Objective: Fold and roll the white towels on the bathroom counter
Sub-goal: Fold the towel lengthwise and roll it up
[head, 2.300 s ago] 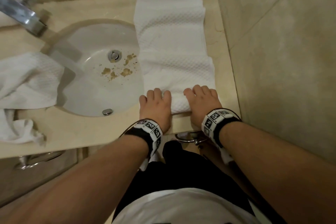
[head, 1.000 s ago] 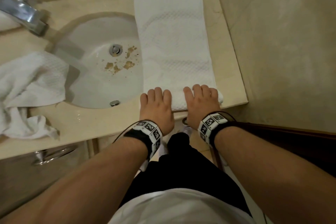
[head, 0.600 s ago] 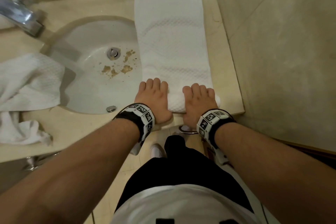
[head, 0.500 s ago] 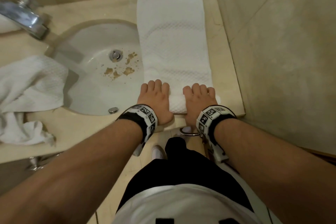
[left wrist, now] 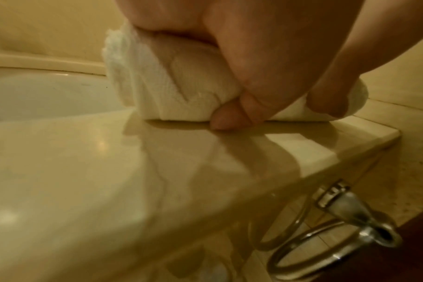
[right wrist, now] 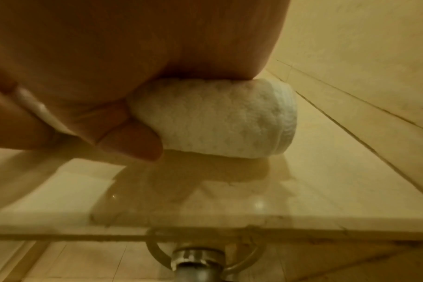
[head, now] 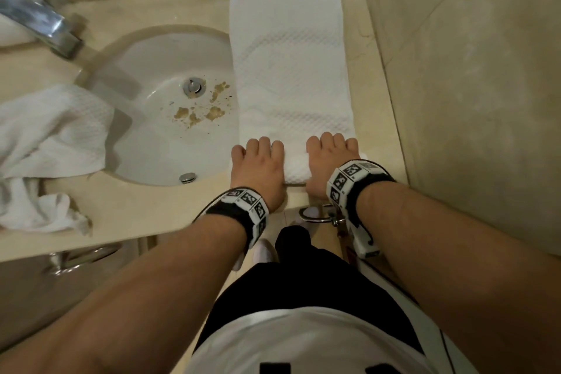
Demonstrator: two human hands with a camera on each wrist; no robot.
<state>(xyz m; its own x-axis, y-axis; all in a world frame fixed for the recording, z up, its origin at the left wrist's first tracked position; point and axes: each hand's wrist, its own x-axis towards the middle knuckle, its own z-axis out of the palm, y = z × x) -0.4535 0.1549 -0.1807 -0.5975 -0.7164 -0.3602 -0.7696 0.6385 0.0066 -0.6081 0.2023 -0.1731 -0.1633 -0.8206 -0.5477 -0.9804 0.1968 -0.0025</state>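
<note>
From the head camera, the long white waffle-weave towel (head: 291, 70) stretches straight away from the person along the beige stone counter (head: 145, 206), its rolled near end under both hands, left hand (head: 258, 167) and right hand (head: 329, 164) equally near. At the left wrist, fingers curl over the roll, thumb (left wrist: 232, 118) tucked at its base; at the right wrist, the grip is the same, the roll lying crosswise.

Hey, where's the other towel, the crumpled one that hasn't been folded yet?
In the head view the crumpled towel lies on the counter at the far left, beside the sink, one corner hanging over its rim.

White folded towel (head: 290, 70), near end rolled, lengthwise on beige counter (head: 145, 206)
</note>
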